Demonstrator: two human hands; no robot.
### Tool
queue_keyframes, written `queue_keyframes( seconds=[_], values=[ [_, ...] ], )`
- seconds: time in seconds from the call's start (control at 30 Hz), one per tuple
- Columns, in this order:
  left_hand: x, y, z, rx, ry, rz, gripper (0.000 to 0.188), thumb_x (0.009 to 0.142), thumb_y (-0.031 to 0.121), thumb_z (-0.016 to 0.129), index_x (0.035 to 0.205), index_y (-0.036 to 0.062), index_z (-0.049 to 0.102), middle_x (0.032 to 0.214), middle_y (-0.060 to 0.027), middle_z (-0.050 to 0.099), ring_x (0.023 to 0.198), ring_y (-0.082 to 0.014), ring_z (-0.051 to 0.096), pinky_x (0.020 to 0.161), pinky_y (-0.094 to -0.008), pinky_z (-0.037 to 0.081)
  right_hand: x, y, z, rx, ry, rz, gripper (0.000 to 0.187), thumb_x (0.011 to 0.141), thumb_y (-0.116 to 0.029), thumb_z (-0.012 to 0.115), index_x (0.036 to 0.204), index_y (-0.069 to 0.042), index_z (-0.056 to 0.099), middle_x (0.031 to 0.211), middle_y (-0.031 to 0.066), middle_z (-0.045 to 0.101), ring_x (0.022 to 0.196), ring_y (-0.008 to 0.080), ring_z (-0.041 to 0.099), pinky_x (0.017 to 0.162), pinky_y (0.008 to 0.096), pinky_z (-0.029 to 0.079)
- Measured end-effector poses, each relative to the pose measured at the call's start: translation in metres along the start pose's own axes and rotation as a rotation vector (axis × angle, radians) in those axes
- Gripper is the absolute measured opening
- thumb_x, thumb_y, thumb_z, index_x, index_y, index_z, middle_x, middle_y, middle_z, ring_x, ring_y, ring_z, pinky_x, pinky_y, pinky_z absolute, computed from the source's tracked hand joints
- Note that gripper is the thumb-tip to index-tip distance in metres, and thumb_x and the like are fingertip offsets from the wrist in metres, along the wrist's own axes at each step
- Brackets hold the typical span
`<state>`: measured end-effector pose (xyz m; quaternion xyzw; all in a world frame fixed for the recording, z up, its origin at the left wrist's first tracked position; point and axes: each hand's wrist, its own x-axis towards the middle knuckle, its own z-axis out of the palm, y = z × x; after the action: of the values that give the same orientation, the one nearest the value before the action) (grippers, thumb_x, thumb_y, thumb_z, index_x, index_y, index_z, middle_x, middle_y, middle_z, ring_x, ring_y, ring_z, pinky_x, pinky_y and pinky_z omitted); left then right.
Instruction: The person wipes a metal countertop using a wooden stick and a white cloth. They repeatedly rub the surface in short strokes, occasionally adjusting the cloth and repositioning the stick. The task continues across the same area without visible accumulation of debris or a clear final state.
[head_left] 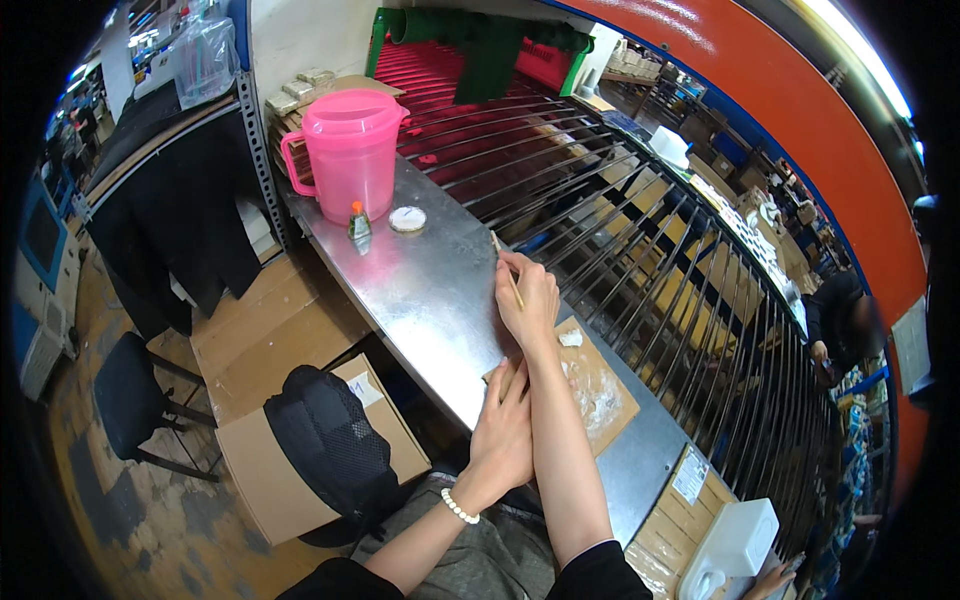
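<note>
My right hand (530, 302) is closed in a pinch round a thin wooden stick (517, 290), whose pale end points away over the far edge of the metal table (420, 290). Below it my left hand (505, 425), with a beaded bracelet on the wrist, lies with fingers stretched out near the table's front edge, against my right forearm. Partly behind that forearm is a brown board (612, 420) with white smears and a small white lump (571, 339). Farther left stand a pink lidded jug (350, 155), a small bottle with an orange cap (359, 225) and a round white-topped tin (408, 218).
Dark metal bars (640, 260) run along the table's far side. At lower right are a white plastic container (745, 540) and another person's hand (772, 580). A carton (280, 470) with a black mesh bag (330, 440) and a black chair (145, 395) stand left.
</note>
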<state>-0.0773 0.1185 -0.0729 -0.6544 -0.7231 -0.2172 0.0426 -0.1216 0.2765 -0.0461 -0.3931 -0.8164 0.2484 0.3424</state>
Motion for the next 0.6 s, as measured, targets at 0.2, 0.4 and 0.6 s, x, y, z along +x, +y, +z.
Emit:
queue_keyframes(
  seconds=[0.2, 0.4, 0.6],
  values=[
    [-0.003, 0.0, 0.001, -0.09, 0.033, -0.003, 0.073, 0.083, 0.037, 0.064, 0.153, 0.0274, 0.042, 0.15, -0.0178, 0.044, 0.144, -0.0389, 0.03, 0.123, -0.0541, 0.011, -0.005, -0.002, 0.004, -0.029, -0.023, -0.069, 0.029, 0.091, -0.025, 0.06, 0.11, -0.008, 0.075, 0.088, 0.0246, 0.071, 0.087, 0.0419, 0.07, 0.081, 0.045, 0.054],
    [-0.005, -0.005, -0.001, -0.063, -0.004, -0.02, 0.074, 0.083, 0.037, 0.064, 0.153, 0.0278, 0.041, 0.155, -0.0157, 0.039, 0.142, -0.0385, 0.032, 0.123, -0.054, 0.01, -0.007, 0.001, 0.016, -0.087, 0.049, -0.324, 0.029, 0.09, -0.022, 0.06, 0.109, -0.009, 0.076, 0.086, 0.0234, 0.071, 0.085, 0.0419, 0.07, 0.079, 0.0455, 0.055],
    [-0.003, -0.002, -0.002, -0.072, -0.006, -0.015, 0.074, 0.083, 0.037, 0.065, 0.153, 0.0288, 0.041, 0.156, -0.0152, 0.038, 0.142, -0.0388, 0.031, 0.123, -0.054, 0.01, -0.002, -0.006, 0.012, -0.157, 0.028, -0.278, 0.027, 0.089, -0.019, 0.059, 0.106, -0.008, 0.076, 0.087, 0.0232, 0.071, 0.081, 0.0419, 0.069, 0.077, 0.047, 0.055]
  ],
)
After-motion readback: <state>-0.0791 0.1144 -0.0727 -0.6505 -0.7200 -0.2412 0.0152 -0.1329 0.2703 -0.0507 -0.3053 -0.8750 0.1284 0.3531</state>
